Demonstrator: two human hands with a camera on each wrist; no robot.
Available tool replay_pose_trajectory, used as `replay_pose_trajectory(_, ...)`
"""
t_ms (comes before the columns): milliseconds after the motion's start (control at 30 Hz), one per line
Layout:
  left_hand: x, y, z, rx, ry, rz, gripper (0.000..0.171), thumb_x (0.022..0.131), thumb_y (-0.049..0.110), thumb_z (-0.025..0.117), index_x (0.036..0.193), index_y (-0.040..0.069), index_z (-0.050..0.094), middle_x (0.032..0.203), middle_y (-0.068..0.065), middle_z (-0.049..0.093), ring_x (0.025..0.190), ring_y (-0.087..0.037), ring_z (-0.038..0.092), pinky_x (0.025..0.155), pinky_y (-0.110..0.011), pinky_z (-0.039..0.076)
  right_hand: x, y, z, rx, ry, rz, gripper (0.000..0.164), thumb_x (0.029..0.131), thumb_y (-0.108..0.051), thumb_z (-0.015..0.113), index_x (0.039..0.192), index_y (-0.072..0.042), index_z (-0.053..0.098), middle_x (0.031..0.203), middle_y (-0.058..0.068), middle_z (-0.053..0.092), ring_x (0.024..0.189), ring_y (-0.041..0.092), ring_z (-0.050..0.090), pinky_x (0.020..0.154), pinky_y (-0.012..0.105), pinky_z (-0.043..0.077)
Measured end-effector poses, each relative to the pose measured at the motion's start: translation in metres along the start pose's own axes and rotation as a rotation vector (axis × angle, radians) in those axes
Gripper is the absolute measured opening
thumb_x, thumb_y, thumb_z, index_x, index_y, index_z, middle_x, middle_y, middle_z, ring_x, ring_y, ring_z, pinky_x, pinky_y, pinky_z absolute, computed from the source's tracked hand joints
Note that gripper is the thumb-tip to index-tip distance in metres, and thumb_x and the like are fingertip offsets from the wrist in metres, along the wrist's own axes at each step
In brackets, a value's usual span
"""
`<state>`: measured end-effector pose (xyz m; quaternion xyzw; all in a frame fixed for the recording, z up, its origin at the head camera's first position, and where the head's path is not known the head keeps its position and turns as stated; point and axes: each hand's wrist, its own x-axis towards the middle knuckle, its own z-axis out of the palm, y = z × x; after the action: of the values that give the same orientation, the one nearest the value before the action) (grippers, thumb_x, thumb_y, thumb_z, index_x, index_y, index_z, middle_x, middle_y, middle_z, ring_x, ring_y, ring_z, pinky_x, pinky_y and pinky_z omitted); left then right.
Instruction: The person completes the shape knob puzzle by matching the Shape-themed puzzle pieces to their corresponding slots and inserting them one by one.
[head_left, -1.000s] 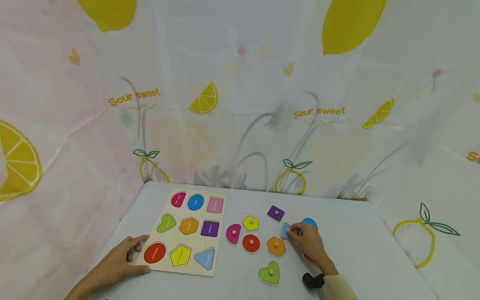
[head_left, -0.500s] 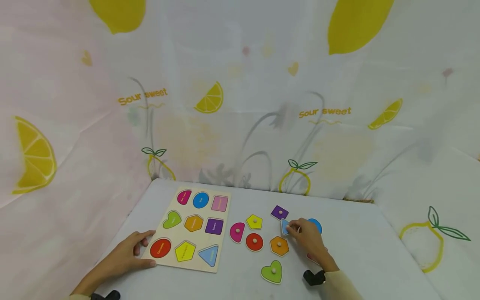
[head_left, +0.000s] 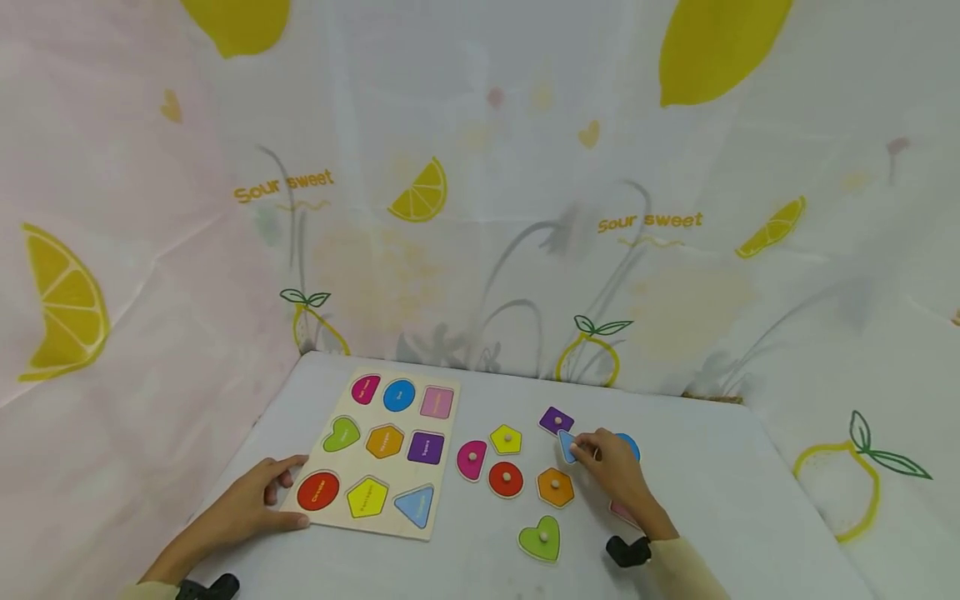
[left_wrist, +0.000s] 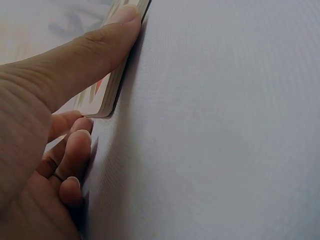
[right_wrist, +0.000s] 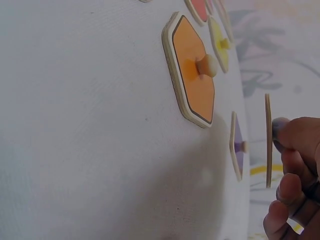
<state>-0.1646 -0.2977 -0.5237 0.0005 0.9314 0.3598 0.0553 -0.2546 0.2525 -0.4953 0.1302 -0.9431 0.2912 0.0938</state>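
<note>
My right hand (head_left: 617,467) pinches a light-blue triangle puzzle piece (head_left: 566,447) by its knob. In the right wrist view this piece (right_wrist: 268,142) appears edge-on and raised off the table, beside the fingertips. My left hand (head_left: 243,508) grips the near-left corner of a wooden shape puzzle board (head_left: 337,522). Its thumb lies along the near edge, as the left wrist view shows, while the other fingers bend at the corner of the board (left_wrist: 106,102). Printed coloured shapes cover the board, among them a blue triangle (head_left: 416,506).
Loose knobbed pieces lie right of the board: a magenta half circle (head_left: 472,461), yellow pentagon (head_left: 506,439), red circle (head_left: 506,480), orange hexagon (head_left: 555,487), green heart (head_left: 540,539) and purple piece (head_left: 557,420). A blue piece (head_left: 630,446) and a pink one (head_left: 622,511) are partly hidden by the right hand.
The triangle piece has come up off the table in my right hand and overlaps the purple piece's edge. The head view has shifted slightly; my left hand keeps its place on the board.
</note>
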Motion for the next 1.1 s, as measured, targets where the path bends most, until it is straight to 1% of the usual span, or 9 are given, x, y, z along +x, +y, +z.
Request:
replay_pose_trajectory(200,0.002,0.004,0.003,0.008,-0.002,0.054,0.098,0.066,0.037,0.097,0.145,0.0,0.053,0.099,-0.004,0.047,0.082,-0.017,0.043,0.063,-0.025,0.04,0.0,0.0,-0.003,0.017,0.005,0.002,0.008,0.093,-0.014,0.077,0.099,-0.009,0.078,0.076,-0.005,0.052,0.069,0.011,0.048,0.061,0.023,0.041)
replay_pose_trajectory(333,0.001,0.003,0.003,0.013,0.017,0.101,0.094,0.067,0.037,0.096,0.143,0.0,0.054,0.098,-0.003,0.045,0.08,-0.013,0.042,0.063,-0.025,0.038,0.0,-0.003,0.006,0.024,-0.002,-0.01,0.006,0.093,-0.016,0.078,0.097,-0.013,0.078,0.076,-0.008,0.051,0.069,0.009,0.047,0.061,0.023,0.042)
replay_pose_trajectory(400,-0.001,0.002,0.003,0.019,0.017,0.106,0.094,0.068,0.037,0.096,0.143,0.0,0.054,0.097,-0.003,0.045,0.079,-0.012,0.041,0.063,-0.025,0.037,-0.001,-0.007,0.013,0.017,-0.023,-0.023,0.004,0.093,-0.017,0.078,0.096,-0.014,0.077,0.076,-0.009,0.05,0.069,0.008,0.047,0.061,0.022,0.042)
replay_pose_trajectory(533,-0.003,0.001,0.003,0.032,-0.001,0.037,0.1,0.065,0.04,0.097,0.145,-0.001,0.053,0.097,-0.003,0.045,0.079,-0.014,0.042,0.062,-0.025,0.039,-0.005,-0.019,0.025,0.012,-0.054,-0.074,0.005,0.093,-0.018,0.077,0.097,-0.015,0.076,0.076,-0.01,0.049,0.069,0.007,0.048,0.06,0.022,0.044)
replay_pose_trajectory(667,-0.003,0.002,0.003,0.036,-0.007,-0.038,0.107,0.061,0.043,0.098,0.146,-0.002,0.051,0.097,-0.004,0.045,0.08,-0.018,0.044,0.061,-0.024,0.042,-0.002,-0.033,0.03,0.04,-0.084,-0.094,0.006,0.095,-0.018,0.075,0.1,-0.014,0.075,0.079,-0.009,0.049,0.071,0.008,0.049,0.06,0.021,0.046)
replay_pose_trajectory(767,-0.004,0.002,0.004,0.04,-0.006,-0.045,0.108,0.061,0.044,0.098,0.147,-0.002,0.051,0.097,-0.004,0.045,0.081,-0.018,0.044,0.062,-0.024,0.043,0.0,-0.039,0.031,0.061,-0.105,-0.098,0.006,0.096,-0.018,0.074,0.101,-0.014,0.075,0.079,-0.008,0.049,0.071,0.009,0.049,0.058,0.022,0.046)
replay_pose_trajectory(933,-0.004,0.003,0.002,0.041,-0.008,-0.073,0.114,0.056,0.049,0.098,0.148,0.0,0.05,0.097,-0.005,0.045,0.082,-0.019,0.045,0.062,-0.024,0.045,0.0,-0.045,0.035,0.052,-0.102,-0.131,0.006,0.096,-0.018,0.074,0.101,-0.015,0.076,0.079,-0.01,0.048,0.071,0.007,0.048,0.061,0.022,0.044)
replay_pose_trajectory(1000,-0.003,0.004,0.002,0.044,-0.011,-0.076,0.115,0.056,0.049,0.098,0.148,0.0,0.049,0.098,-0.005,0.046,0.082,-0.019,0.045,0.062,-0.024,0.046,0.0,-0.047,0.036,0.052,-0.098,-0.138,0.006,0.096,-0.017,0.074,0.101,-0.014,0.076,0.078,-0.01,0.048,0.071,0.007,0.048,0.062,0.022,0.045)
replay_pose_trajectory(1100,-0.002,0.005,0.002,0.049,-0.018,-0.053,0.11,0.061,0.044,0.097,0.148,-0.002,0.049,0.099,-0.005,0.046,0.083,-0.019,0.045,0.063,-0.024,0.045,-0.002,-0.048,0.038,0.057,-0.102,-0.137,0.006,0.096,-0.017,0.074,0.101,-0.014,0.076,0.078,-0.01,0.048,0.071,0.007,0.048,0.063,0.022,0.045)
